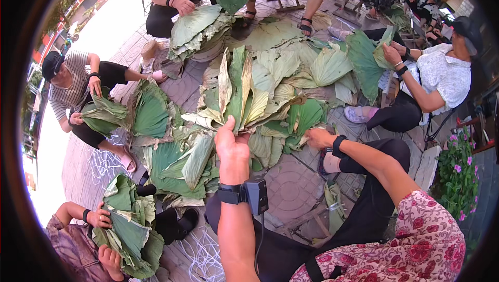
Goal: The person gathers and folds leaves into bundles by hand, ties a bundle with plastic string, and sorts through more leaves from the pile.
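Observation:
My left hand (233,141) grips the gathered base of a bundle of dried lotus leaves (237,91), which fans out away from me, its thumb on top. To the right, my right hand (320,138) is low over the ground, its fingertips closed on the pale edge of a leaf beside a green lotus leaf (306,116). Beyond the bundle, more flat dried leaves (276,34) are spread on the paving. Left of my left hand lies a heap of green and folded leaves (175,165).
Several people sit around the leaves, handling leaves of their own. White string (202,256) lies tangled at lower left, with more string (107,161) farther left. A tied leaf bundle (334,208) rests between my legs. Pink flowers (457,168) grow at right.

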`<state>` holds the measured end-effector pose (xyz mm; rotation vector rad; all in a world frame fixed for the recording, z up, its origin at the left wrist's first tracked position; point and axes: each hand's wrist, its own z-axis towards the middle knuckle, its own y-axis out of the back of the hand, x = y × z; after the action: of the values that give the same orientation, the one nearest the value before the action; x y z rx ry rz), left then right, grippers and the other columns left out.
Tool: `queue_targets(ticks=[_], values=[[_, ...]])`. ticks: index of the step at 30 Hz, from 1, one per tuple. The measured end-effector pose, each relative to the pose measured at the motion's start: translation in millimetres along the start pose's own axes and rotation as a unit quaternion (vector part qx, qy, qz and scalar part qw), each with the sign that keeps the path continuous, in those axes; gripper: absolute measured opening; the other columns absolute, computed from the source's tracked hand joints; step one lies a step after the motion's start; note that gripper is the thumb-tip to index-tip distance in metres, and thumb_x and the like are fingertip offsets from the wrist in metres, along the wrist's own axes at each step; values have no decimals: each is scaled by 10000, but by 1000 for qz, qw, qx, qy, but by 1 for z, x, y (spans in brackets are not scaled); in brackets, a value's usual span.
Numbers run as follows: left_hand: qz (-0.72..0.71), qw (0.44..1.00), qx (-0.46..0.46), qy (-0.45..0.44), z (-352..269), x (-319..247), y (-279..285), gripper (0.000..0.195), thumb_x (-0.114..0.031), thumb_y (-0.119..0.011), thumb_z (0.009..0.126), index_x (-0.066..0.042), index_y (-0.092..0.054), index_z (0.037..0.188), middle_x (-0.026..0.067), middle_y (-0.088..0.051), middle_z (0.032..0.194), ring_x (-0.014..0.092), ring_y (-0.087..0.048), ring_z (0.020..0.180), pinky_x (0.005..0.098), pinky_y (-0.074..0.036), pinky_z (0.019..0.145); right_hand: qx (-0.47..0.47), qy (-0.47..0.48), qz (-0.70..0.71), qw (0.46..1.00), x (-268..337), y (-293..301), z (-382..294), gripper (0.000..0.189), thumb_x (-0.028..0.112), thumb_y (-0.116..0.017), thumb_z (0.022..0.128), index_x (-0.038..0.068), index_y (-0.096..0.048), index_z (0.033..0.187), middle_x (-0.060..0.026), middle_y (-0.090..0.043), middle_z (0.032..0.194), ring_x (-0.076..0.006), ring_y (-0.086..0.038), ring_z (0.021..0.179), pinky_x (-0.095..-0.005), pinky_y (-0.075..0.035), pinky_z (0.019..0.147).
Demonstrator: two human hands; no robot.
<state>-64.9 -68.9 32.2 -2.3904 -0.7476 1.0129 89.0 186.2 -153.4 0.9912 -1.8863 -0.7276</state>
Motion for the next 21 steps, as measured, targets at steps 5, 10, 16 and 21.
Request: queue_targets(ticks=[5, 10, 16, 21], values=[[6, 1000, 15, 7, -6, 2, -4, 308, -72, -604, 866, -27, -521, 1159, 115, -600, 1101, 275, -593, 971, 452, -498, 838, -157, -169, 242, 943, -25, -54, 31, 381, 156, -634, 722, -46, -577, 1039, -207, -636, 921, -348, -619, 906, -409, -480, 785], [23, 999, 18, 25, -11, 3, -1, 284, -78, -597, 875, -24, -532, 1146, 112, -603, 1087, 256, -601, 944, 421, -512, 808, -162, -300, 633, 695, -29, -73, 53, 130, 124, -667, 788, 49, -569, 831, -1, -527, 630, -137, -545, 565, -284, -411, 500], [13, 999, 25, 21, -8, 1, 1, 289, -77, -605, 861, -29, -542, 1140, 105, -617, 1052, 261, -615, 871, 420, -506, 683, -161, -312, 703, 619, -20, -77, 73, 94, 92, -655, 790, 95, -561, 799, 18, -548, 625, -87, -543, 542, -237, -392, 454], [22, 998, 45, 31, -10, -1, 1, 287, -84, -592, 878, -24, -531, 1152, 100, -614, 1066, 242, -611, 915, 398, -518, 773, -163, -284, 771, 546, -15, -70, 72, 108, 104, -648, 785, 87, -569, 857, -47, -600, 832, -164, -602, 688, -284, -464, 578]])
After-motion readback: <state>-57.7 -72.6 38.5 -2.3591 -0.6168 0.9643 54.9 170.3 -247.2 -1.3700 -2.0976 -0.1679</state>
